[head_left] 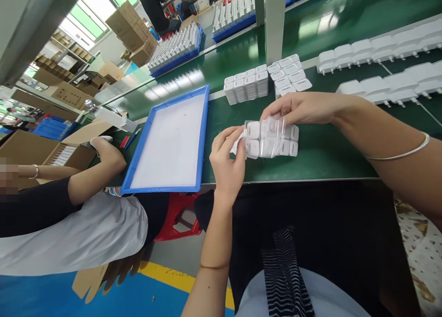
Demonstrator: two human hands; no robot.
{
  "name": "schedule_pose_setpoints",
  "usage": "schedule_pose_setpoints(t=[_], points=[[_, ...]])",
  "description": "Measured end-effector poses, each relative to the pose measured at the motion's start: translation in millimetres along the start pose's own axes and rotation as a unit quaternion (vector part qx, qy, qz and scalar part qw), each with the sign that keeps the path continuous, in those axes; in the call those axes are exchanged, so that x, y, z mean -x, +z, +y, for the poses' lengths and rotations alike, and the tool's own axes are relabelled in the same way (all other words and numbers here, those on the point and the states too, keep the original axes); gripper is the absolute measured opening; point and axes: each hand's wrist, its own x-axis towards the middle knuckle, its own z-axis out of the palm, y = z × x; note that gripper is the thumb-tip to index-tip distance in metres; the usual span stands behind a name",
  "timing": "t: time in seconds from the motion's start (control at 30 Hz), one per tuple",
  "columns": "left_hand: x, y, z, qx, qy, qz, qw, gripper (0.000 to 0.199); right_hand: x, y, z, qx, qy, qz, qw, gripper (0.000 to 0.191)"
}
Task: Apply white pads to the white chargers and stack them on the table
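Near the front edge of the green bench, my left hand [228, 158] grips the left end of a crinkled, see-through plastic piece [271, 139], thumb in front and fingers behind. My right hand [293, 108] reaches in from the right, its fingers closed at the upper edge of the same plastic. Beneath and around the plastic lie white rounded-square cards [293, 148] with small print. Whether the plastic is a bag or a moulded shell, I cannot tell. Behind my hands stand a neat stack of similar cards [246, 85] and a looser pile [288, 75].
Left of my hands lies a blue-rimmed tray [201, 155] with a white bottom. Rows of white plastic housings [383, 49] stand at right. An upright post [275, 26] rises behind the cards. A co-worker's arm [100, 167] reaches toward a cardboard box [31, 149] at left.
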Motion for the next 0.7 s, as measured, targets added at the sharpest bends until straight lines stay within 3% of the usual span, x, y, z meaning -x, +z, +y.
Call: schedule_pose_setpoints(t=[0.2, 0.27, 0.37, 0.47, 0.5, 0.57, 0.63, 0.7], points=[[0, 8.0, 8, -0.001, 0.035, -0.019, 0.999, 0.008, -6, 10, 0, 0.007, -0.009, 0.004, 1.0, 0.023], [4, 13.5, 8, -0.078, 0.09, -0.009, 0.993, 0.009, -8, 14, 0, 0.009, -0.012, 0.018, 1.0, 0.023], [13, 23.5, 12, -0.203, 0.209, -0.016, 0.957, 0.011, -11, 20, 0, 0.012, -0.018, 0.035, 0.999, 0.022], [22, 27.3, 22, -0.116, 0.268, -0.073, 0.954, 0.011, -11, 22, 0, -0.008, -0.018, 0.042, 0.999, 0.019], [23, 25.5, 25, -0.048, 0.262, -0.067, 0.962, 0.011, -11, 21, 0, -0.015, -0.021, 0.041, 0.999, 0.019], [23, 17.7, 29, 0.063, 0.206, -0.001, 0.976, 0.016, -10, 20, 0, -0.026, -0.036, 0.037, 0.998, 0.02], [18, 7.6, 27, 0.094, 0.1, 0.071, 0.988, 0.017, -9, 19, -1, -0.028, -0.052, 0.025, 0.998, 0.021], [10, -0.5, 23, 0.091, -0.018, 0.067, 0.993, 0.016, -9, 19, -2, -0.025, -0.066, 0.008, 0.997, 0.022]])
